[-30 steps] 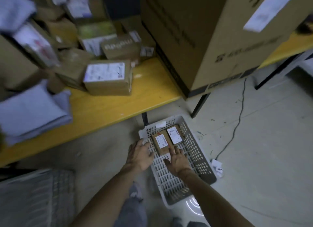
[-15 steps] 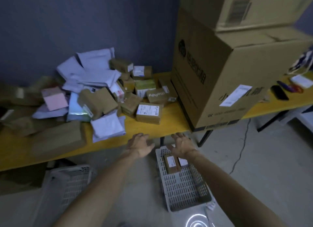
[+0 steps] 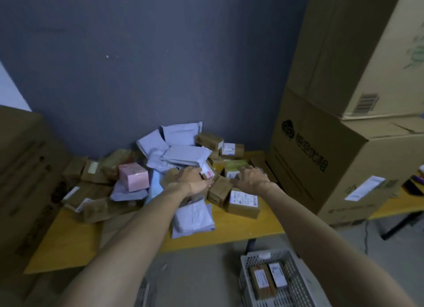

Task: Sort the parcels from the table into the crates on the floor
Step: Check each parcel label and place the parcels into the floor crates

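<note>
left hand (image 3: 191,180): fingertips hidden among parcels (image 3: 185,154), grip unclear | crate (image 3: 246,270): cut by bottom edge, my right forearm (image 3: 321,244) covers its corner | labels: too blurred to read

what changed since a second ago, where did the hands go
Both hands left the crate on the floor and rose to the parcel pile on the table. The left hand now lies on the pile, grip unclear; the right hand reaches over it with spread fingers. The two small boxes stay side by side in the crate.

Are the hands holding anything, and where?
Nothing lifted. The right hand spreads open over the parcels; whether the left hand grips one cannot be told.
</note>
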